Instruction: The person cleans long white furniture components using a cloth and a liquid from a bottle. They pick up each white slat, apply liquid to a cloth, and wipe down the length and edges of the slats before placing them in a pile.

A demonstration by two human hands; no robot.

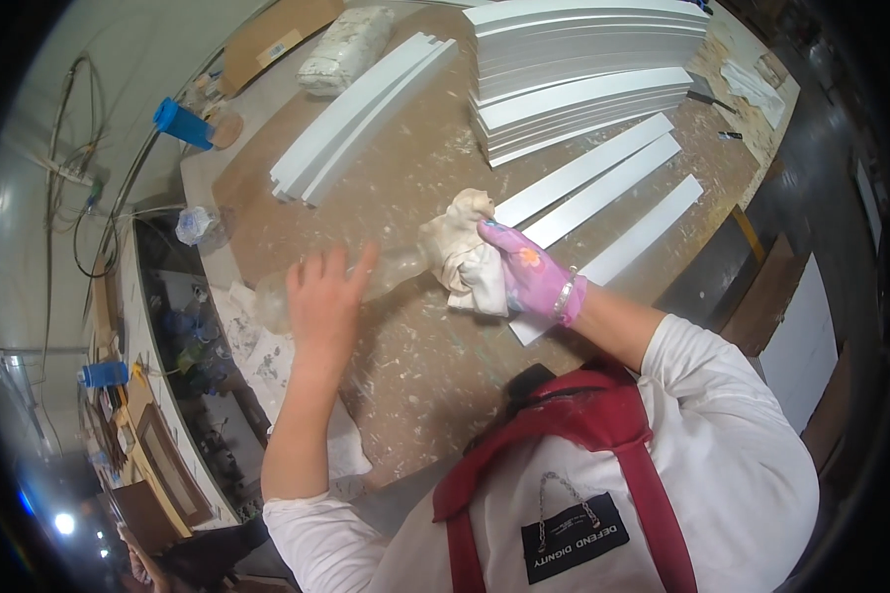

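Observation:
My left hand (328,295) is bare and slightly blurred. It grips a clear plastic bottle (396,269) that lies on its side in the air, its neck pointing right. A crumpled off-white rag (472,267) touches the bottle's neck. Around that rag closes my right hand (536,269), in a pink flowered glove with a band at the wrist. Several flat white strips (603,188) lie on the brown worktable (415,395), beyond and beside the right hand. One strip (653,229) runs partly under my right forearm.
Stacked white strips (583,59) rise at the far right; more strips (366,114) lie at the far left, beside a wrapped bundle (346,49). A blue cup (181,123) and crumpled plastic (198,225) are at the left edge. Stained paper (262,346) lies nearer.

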